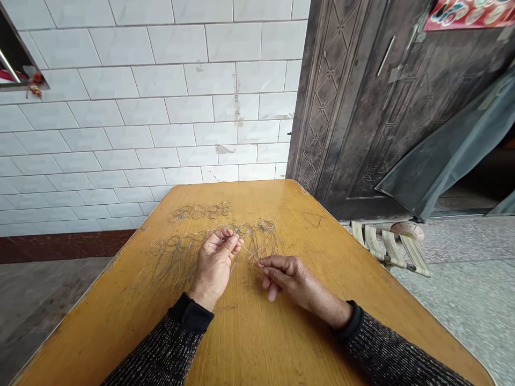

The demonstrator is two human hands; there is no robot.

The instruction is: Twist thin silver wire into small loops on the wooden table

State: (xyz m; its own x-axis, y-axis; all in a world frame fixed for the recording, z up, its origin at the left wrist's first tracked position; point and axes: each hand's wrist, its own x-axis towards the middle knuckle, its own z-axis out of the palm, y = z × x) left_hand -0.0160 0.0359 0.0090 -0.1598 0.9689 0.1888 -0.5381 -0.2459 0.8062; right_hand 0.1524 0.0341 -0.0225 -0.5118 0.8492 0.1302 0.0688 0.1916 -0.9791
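1. Dark knitted sleeves (159, 348) fill the foreground, both forearms stretching over the tabletop, wrists lifted so the fingers can do fine work.
2. On to the wire: the front row of thin wire loops (185, 244) lies across the table just past the hands, loops mostly away from the person, loose tails trailing nearer, a layout that seems to keep the strands reachable.
3. Left hand (215, 260) now, raised before that row: thumb and fingertips meet in a delicate pinch, a grip that suits something very thin. Whether a strand sits between them, I cannot tell.
4. Right hand (287, 276), lower and apart from the left: thumb and forefinger together, pointing in at the tails, other fingers curled beneath, perhaps to stay out of the way. Again, any strand there is too fine to confirm.
5. Beyond, the back group of loops (199, 212) rests apart from the front row, perhaps to avoid tangling; one bent wire (313, 219) lies alone at right.
6. All of it sits on the yellow-brown table (257, 348), its far end near a white tiled wall (177, 112), with a dark patterned door (350, 107) and a slatted seat (374, 241) to the right.
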